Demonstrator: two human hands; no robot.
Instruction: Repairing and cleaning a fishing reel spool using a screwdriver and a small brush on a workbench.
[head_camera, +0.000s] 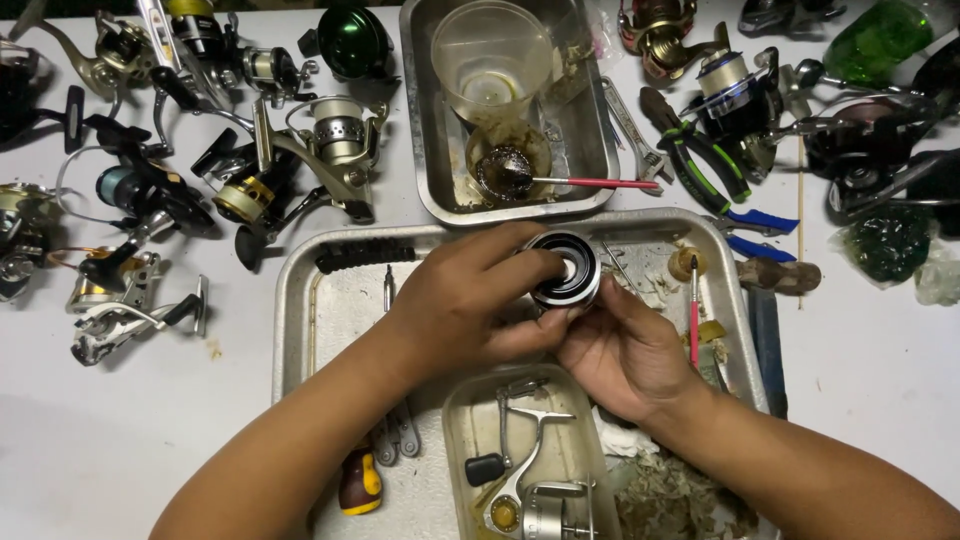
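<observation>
While both hands pinch it over the steel tray (290, 300), the spool (565, 270) could slip: left hand (470, 305) curls fingers across its near rim, right hand (625, 350) props it from below with fingertips only. A drop would land among greasy parts just beneath (small tub (455, 420) with a stripped reel body (530, 480) nearest the wrists). Spool: round, black, bright silver rim, pale centre hub facing up. Beyond the knuckles, a grease cup (508, 160) and brush (590, 182).

reels (250, 170) crowd left, bare table (110, 450) lower-left
</observation>
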